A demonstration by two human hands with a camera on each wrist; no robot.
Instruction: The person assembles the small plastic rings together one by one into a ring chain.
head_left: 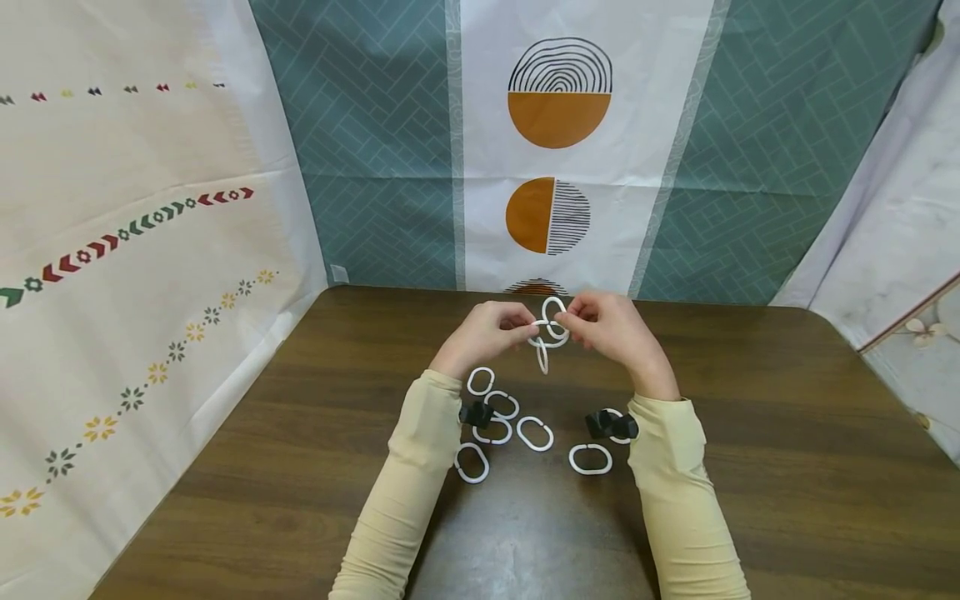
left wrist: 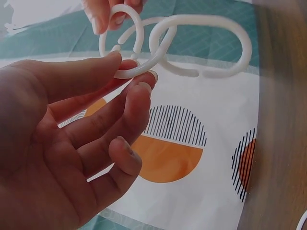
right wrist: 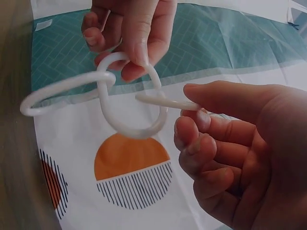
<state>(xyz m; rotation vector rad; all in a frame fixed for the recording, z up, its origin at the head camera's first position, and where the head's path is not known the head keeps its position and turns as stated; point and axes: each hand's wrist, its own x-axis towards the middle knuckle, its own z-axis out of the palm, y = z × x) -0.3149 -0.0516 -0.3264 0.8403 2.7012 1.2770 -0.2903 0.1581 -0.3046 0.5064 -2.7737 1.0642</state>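
Above the far part of the table, my left hand (head_left: 487,333) pinches a white split oval chain link (right wrist: 102,108) between thumb and fingertips. My right hand (head_left: 615,333) faces it, thumb and index finger gripping a second white link (left wrist: 139,28). In the right wrist view this second link passes through the opening of the left hand's link. A third link (left wrist: 206,19) is hooked on the left hand's link and hangs below it, touched by neither hand. The other fingers of both hands are loosely bent.
Several loose white links lie on the brown wooden table (head_left: 787,433) below the hands, one of them a link (head_left: 590,472) near the right forearm. The right wrist's black camera (head_left: 611,425) partly covers another. Patterned cloth (head_left: 382,150) hangs behind the table's far edge.
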